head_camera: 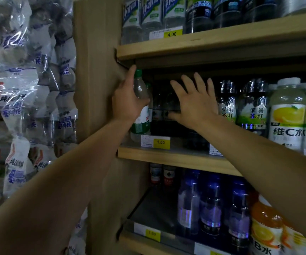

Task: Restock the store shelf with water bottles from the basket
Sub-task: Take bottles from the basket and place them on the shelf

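Observation:
A clear water bottle [141, 107] with a green cap and green-and-white label stands upright at the far left end of the middle shelf [174, 158]. My left hand [128, 100] grips its upper body from the left side. My right hand [194, 102] is spread with straight fingers just to the right, palm against dark bottles [164, 107] standing behind and beside the water bottle. The basket is out of view.
Dark soda-water bottles [252, 105] and yellow-labelled vitamin drinks [287, 115] fill the middle shelf to the right. The upper shelf [222, 38] hangs close above the bottle cap. Blue bottles [211, 205] stand on the lower shelf. Plastic-wrapped packs [25, 100] hang left of the wooden side panel [97, 89].

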A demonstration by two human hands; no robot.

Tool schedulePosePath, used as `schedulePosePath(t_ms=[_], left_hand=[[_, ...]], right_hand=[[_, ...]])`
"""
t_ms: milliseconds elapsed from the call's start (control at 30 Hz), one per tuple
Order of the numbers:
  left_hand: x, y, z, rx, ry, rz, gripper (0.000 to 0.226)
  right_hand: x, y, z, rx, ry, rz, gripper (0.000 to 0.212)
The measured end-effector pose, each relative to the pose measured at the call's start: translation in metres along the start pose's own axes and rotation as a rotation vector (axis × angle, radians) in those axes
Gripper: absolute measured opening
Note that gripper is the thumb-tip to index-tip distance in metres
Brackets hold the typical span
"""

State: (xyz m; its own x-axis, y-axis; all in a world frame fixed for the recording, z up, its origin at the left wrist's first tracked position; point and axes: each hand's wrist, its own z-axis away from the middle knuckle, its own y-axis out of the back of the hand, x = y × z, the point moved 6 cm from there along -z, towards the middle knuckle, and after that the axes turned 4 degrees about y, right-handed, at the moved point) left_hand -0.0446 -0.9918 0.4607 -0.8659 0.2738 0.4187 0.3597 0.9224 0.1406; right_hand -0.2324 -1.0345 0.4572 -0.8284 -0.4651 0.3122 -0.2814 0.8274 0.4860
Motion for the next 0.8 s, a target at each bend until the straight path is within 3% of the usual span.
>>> schedulePosePath(t_ms=[233, 467, 633, 800], left_hand=[[-0.021, -0.02, -0.021, -0.143, 0.071, -0.135, 0.112], [-0.03, -0.055, -0.006, -0.24, -0.018, -0.357, 0.083], [-0.028, -0.047, -0.005, -0.276, -0.06, -0.404, 0.093], [-0.019, -0.035, 0.009, -0.34, -0.321, -0.926, 0.108]], right_hand=[[-0.011, -0.013, -0.007, -0.025, 0.004, 0.004, 0.098], [-0.012, -0.03, -0.006, -0.024, -0.006, 0.01, 0.096], [-0.014, -0.029, -0.008, 0.01, 0.02, -0.006, 0.096], [-0.01, -0.026, -0.01, 0.041, 0.029, -0.015, 0.097]])
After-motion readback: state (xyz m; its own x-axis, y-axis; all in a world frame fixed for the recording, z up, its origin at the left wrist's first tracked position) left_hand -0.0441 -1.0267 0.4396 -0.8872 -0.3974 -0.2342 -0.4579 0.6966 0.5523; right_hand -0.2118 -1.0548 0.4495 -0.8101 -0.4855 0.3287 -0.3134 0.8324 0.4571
